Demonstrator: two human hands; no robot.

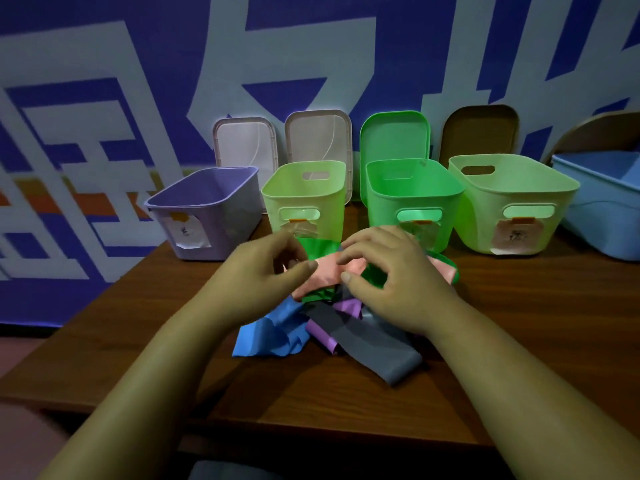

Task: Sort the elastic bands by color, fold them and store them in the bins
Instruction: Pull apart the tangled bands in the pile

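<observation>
Sorting appears barely begun: the bands (pixel 374 344) lie heaped and unfolded mid-tabletop (pixel 519 341), and no bin interior on view holds any. The bins (pixel 412 202) stand in a row at twelve o'clock of the heap. The left hand (pixel 266 268) and the right hand (pixel 388 278) have their fingers pinched on the pink band (pixel 325 275) atop it. The lids (pixel 394 136) lean on a blue-and-white wall (pixel 104 46).

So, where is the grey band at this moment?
In the head view the grey band lies on the wooden table at the near right of the pile, right of the blue band and against the purple band.
</observation>
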